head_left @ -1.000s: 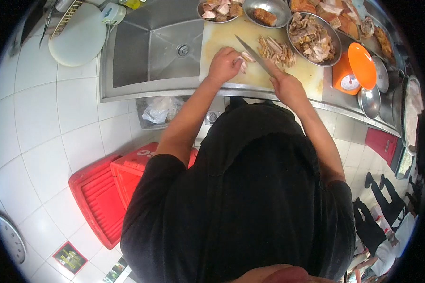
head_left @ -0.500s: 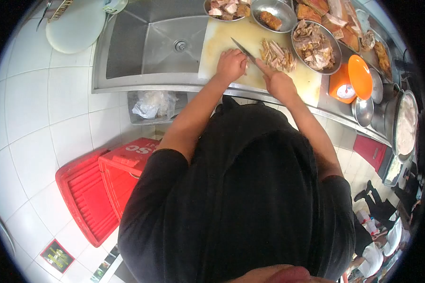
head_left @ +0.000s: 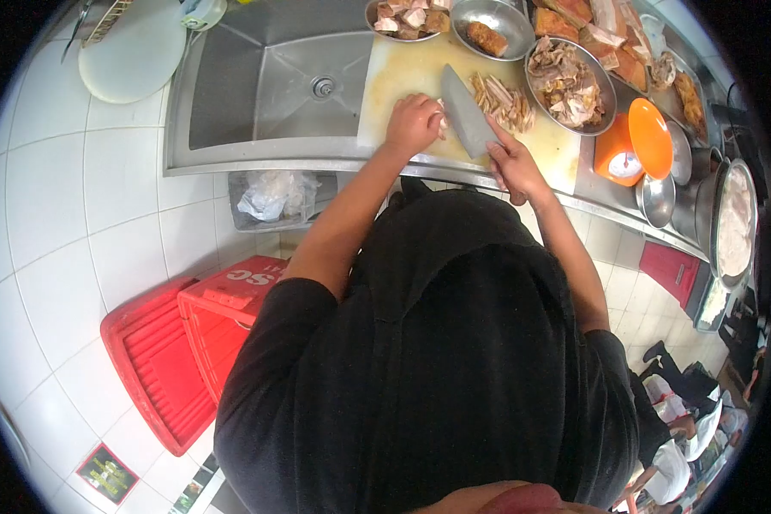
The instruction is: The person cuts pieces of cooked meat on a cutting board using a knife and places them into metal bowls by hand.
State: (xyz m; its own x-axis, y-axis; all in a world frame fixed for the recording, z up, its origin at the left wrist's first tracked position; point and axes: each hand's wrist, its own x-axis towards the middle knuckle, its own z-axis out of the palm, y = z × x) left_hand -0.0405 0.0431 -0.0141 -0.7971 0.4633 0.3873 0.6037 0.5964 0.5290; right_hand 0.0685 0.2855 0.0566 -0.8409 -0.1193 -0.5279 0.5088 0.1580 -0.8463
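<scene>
My right hand (head_left: 516,164) grips a wide-bladed kitchen knife (head_left: 464,113), its broad side turned up over the cutting board (head_left: 390,73). Left of the blade, my left hand (head_left: 413,125) is closed with curled fingers on a small pale piece of meat (head_left: 442,120), mostly hidden by the fingers. Just right of the blade lies a pile of meat strips (head_left: 504,103). A steel bowl (head_left: 608,110) of sliced meat stands on the board's right side. Further back, a second bowl (head_left: 464,15) holds one browned chunk and a third bowl (head_left: 370,15) holds cut cubes.
The steel sink (head_left: 274,68) adjoins the board on the left. To the right are an orange scale (head_left: 612,154), small steel bowls and a large pot (head_left: 702,206). Big roasted meat slabs (head_left: 565,21) lie at the back. Red crates (head_left: 158,360) stand on the floor at left.
The knife has rolled from edge-on to showing its broad side, and its tip has swung right. My right hand has moved slightly down and right. My left hand stays nearly in place.
</scene>
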